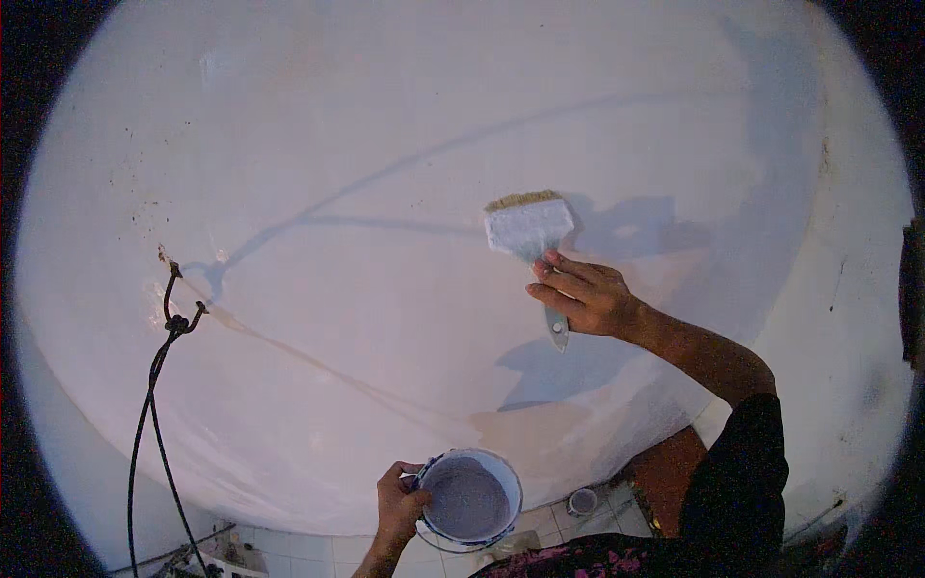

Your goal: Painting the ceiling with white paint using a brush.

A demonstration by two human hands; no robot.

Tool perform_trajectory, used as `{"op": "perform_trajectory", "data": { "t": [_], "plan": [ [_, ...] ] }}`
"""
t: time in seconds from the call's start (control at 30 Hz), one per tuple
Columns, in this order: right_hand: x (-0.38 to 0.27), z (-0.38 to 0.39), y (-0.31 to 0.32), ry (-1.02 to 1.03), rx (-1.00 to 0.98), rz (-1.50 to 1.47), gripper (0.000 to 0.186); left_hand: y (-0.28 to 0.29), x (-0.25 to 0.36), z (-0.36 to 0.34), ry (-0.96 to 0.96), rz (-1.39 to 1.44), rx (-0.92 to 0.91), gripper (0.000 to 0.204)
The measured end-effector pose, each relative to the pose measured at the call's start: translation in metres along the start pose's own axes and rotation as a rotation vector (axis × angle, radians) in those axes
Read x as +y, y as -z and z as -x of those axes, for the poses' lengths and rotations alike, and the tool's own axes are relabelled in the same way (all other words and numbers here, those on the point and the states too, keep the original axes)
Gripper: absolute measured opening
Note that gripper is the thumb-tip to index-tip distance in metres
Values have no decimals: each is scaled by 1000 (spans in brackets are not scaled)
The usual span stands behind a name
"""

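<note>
My right hand point(588, 294) grips the handle of a wide paintbrush point(530, 223), its bristles pointing up against the pale wall point(385, 318). White paint coats the brush's lower block, while the bristle tips look tan. Lower down, my left hand point(400, 503) is closed round the rim or handle of a round bucket point(469, 496) holding greyish paint. Which part of the bucket the fingers grip is partly hidden. The brush head touches the wall or is very close to it; I cannot tell which.
A dark cord point(154, 385) is knotted to a metal hook point(171, 284) on the wall at left and hangs down. On the tiled floor point(356, 552) stands a small cup-like container point(582, 501), beside a reddish-brown surface point(667, 472). Another wall point(848, 356) meets this one at right.
</note>
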State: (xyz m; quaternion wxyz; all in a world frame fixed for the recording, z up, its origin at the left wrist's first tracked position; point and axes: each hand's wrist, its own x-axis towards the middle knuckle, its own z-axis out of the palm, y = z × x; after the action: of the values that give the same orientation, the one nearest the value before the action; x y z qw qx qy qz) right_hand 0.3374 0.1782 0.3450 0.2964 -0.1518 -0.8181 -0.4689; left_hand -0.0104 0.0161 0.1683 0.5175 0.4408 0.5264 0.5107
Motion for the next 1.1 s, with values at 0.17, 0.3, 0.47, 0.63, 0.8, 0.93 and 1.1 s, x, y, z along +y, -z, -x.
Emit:
{"op": "perform_trajectory", "data": {
  "t": [0.17,0.3,0.47,0.63,0.8,0.93,1.1],
  "plan": [
    [-4,-8,21,-10,-15,-42,33,-4,3,2,-20,42,4,36],
    [5,-36,41,-85,30,-365,31,-1,0,0,7,-36,1,36],
    [35,-79,37,-592,-70,-888,19,-3,3,-3,3,-34,-50,37],
    [61,-109,22,-750,-125,-1054,13,-1,-7,-4,-23,124,-44,39],
    [80,-117,37,-727,-189,-1059,17,4,-9,0,-5,24,5,36],
    [102,-137,50,-680,-180,-1020,17,12,-17,-2,-53,84,-15,37],
    [129,-173,66,-537,-143,-819,20,8,6,3,-14,-28,36,41]
  ]
}}
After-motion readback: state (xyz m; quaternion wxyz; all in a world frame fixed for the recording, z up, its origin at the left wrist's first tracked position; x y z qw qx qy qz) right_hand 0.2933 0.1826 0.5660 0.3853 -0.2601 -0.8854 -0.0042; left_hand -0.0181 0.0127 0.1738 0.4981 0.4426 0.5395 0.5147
